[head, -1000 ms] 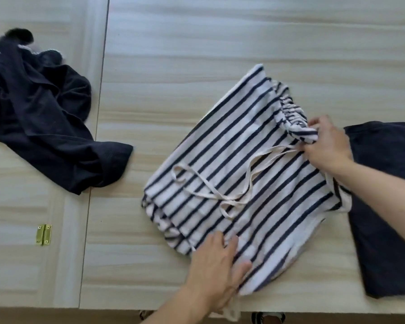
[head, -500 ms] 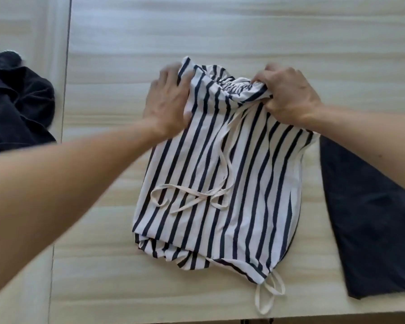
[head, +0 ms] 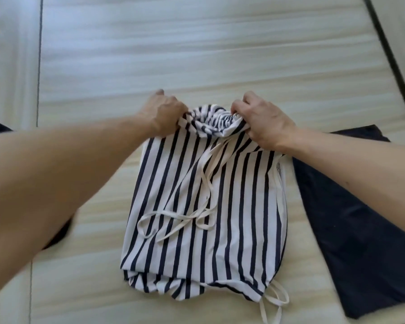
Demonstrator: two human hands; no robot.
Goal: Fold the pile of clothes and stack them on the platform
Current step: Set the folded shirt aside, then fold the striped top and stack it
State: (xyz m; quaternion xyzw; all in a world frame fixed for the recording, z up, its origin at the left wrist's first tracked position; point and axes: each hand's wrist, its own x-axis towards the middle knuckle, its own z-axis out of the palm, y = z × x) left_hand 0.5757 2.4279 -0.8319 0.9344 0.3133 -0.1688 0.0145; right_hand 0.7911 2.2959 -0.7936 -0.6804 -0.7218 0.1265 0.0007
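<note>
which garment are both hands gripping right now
The striped garment in the middle: left hand and right hand pinch its far edge. The dark garment lies untouched.

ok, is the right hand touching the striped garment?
Touching. Head view: right hand grips the bunched far edge of the striped garment, cloth gathered under its fingers.

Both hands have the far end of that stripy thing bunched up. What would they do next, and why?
Probably fold that far edge toward the person: the left hand and right hand both grip it, and the striped garment lies long and flat.
</note>
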